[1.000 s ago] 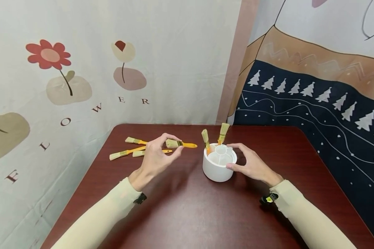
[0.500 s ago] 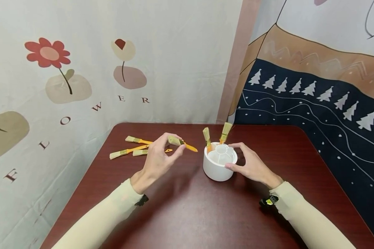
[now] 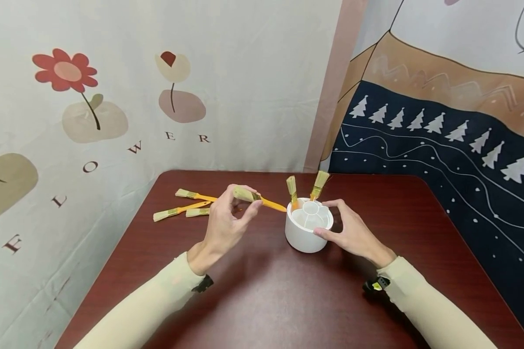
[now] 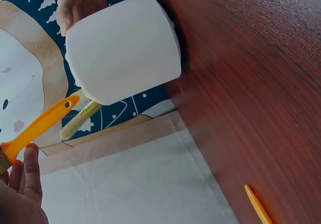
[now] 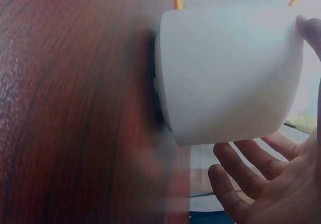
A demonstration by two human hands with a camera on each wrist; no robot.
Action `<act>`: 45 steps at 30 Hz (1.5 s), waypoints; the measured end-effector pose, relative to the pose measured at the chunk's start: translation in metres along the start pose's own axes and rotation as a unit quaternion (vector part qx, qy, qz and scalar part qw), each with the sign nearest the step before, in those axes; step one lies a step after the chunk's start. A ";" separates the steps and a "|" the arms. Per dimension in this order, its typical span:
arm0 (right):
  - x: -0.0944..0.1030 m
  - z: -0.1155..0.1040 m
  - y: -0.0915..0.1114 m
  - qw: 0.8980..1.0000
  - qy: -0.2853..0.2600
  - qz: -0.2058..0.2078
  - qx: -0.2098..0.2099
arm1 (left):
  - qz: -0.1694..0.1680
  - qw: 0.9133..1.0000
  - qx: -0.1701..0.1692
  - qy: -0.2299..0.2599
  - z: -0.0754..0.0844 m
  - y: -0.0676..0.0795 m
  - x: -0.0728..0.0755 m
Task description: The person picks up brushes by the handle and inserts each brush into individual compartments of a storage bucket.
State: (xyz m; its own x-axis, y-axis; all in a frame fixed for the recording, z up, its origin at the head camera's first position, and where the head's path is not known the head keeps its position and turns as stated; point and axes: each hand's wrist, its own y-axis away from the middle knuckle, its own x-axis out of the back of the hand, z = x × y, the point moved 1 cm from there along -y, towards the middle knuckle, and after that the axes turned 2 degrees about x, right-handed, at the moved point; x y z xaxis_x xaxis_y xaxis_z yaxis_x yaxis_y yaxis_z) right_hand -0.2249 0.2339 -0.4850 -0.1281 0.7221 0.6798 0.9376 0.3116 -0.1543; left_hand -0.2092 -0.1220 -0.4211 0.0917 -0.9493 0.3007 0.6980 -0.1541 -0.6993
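Note:
My left hand (image 3: 224, 225) pinches a flat paintbrush (image 3: 272, 204) near its ferrule, bristles to the left. Its yellow handle points right, and in the head view the tip appears at the left rim of a white round organizer (image 3: 305, 238); the left wrist view shows the holed end (image 4: 68, 103) near the organizer's upper edge. With thumb at the near rim and fingers at the far side, my right hand (image 3: 355, 235) holds the organizer, which has divided compartments. Two paintbrushes, one at left (image 3: 292, 189) and another behind (image 3: 320, 184), stand in it bristles up.
Three more paintbrushes lie on the table's left: an upper one (image 3: 187, 194), a lower one (image 3: 170, 214) and one partly behind my left hand (image 3: 197, 212). The dark red table (image 3: 279, 300) meets printed curtains (image 3: 262, 97) at its back edge.
The paintbrush in my left hand has tilted, its handle now sloping downward, and shifted right to the organizer's rim. My right hand keeps its hold on the organizer.

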 end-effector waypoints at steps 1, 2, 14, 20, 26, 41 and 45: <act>0.000 0.000 0.000 1.000 0.003 0.002 -0.001 | 0.001 1.000 -0.002 0.002 0.001 0.000 -0.001; 0.000 -0.001 0.000 1.000 0.006 0.003 -0.002 | 0.002 1.000 -0.004 0.005 0.001 0.000 -0.001; -0.003 -0.006 0.002 1.000 0.016 0.007 -0.017 | -0.005 1.000 -0.008 0.017 0.004 0.002 -0.010; -0.004 -0.010 0.003 0.999 0.026 0.010 -0.029 | -0.016 1.000 0.003 0.025 0.005 0.003 -0.016; -0.006 -0.013 0.006 0.999 0.025 0.017 -0.036 | -0.031 0.999 0.028 0.020 0.004 0.005 -0.022; -0.014 -0.017 0.010 0.998 0.031 0.041 -0.028 | -0.038 0.997 0.060 0.008 -0.002 0.002 -0.043; -0.015 -0.018 0.010 0.998 0.034 0.047 -0.030 | -0.038 0.997 0.063 0.002 -0.003 0.001 -0.051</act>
State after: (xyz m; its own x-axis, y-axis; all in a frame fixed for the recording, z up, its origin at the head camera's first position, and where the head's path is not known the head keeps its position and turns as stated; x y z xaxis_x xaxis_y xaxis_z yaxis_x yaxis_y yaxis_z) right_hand -0.2079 0.2152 -0.4840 -0.0193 0.7024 0.7115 0.9626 0.2054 -0.1767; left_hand -0.2151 -0.0746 -0.4389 0.0322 -0.9374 0.3467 0.7870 -0.1901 -0.5869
